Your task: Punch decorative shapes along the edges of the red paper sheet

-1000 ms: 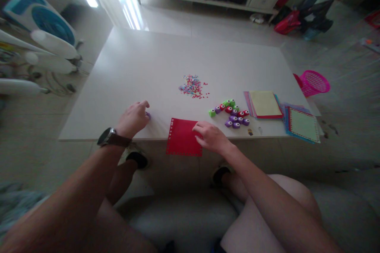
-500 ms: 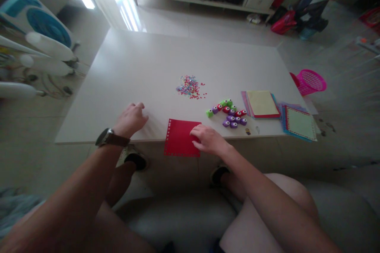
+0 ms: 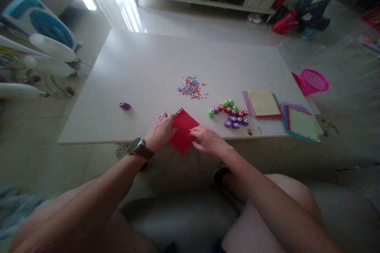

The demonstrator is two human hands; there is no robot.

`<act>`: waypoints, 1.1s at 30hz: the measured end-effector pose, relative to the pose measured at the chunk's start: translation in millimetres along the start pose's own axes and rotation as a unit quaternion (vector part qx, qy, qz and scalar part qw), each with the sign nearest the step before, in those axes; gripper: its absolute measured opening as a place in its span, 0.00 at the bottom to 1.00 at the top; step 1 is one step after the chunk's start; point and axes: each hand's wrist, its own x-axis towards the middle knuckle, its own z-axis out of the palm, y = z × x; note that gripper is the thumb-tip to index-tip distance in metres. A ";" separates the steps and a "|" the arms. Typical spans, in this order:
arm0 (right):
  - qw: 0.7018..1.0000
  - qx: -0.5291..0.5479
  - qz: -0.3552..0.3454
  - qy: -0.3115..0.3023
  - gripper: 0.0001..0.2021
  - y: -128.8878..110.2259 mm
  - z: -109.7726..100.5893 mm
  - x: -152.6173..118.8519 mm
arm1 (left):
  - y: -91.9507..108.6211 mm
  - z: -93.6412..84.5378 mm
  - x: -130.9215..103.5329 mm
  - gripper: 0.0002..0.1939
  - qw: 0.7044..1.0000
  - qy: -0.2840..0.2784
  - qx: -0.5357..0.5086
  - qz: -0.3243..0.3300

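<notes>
We note left hand point(image 3: 160, 130) and right hand point(image 3: 210, 140) pinching red hole-edged paper point(image 3: 183, 131) between them at opposite sides; purple craft punch point(image 3: 126, 106) well left of the grip; confetti point(image 3: 191, 87) beyond it.

— Please, can you read any word or number here?
— No, I cannot read any.
— Also not on the wristwatch point(image 3: 135, 145)?
— Its dial is small and blurred; maybe it carries some marks, but I cannot tell them.
— And the red paper point(image 3: 184, 128)?
— I can read no letter on it, nor on the yellow sheet point(image 3: 263, 103) at the right side.
</notes>
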 end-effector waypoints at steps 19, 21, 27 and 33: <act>0.972 -0.001 0.180 0.148 0.23 31.2 -21.5 -1.4 | -13.2 17.0 11.5 0.35 0.995 -0.042 -0.055 0.077; 0.968 -0.013 0.198 0.155 0.22 31.7 -23.2 -1.3 | -8.9 14.0 10.1 0.30 0.994 -0.040 -0.073 0.077; 0.971 -0.022 0.197 0.133 0.23 34.2 -21.4 -1.8 | 3.0 17.3 9.2 0.15 0.989 -0.007 -0.133 0.072; 0.978 -0.016 0.172 0.114 0.23 35.8 -17.5 -2.5 | 8.2 27.4 11.7 0.21 0.987 0.000 -0.150 0.051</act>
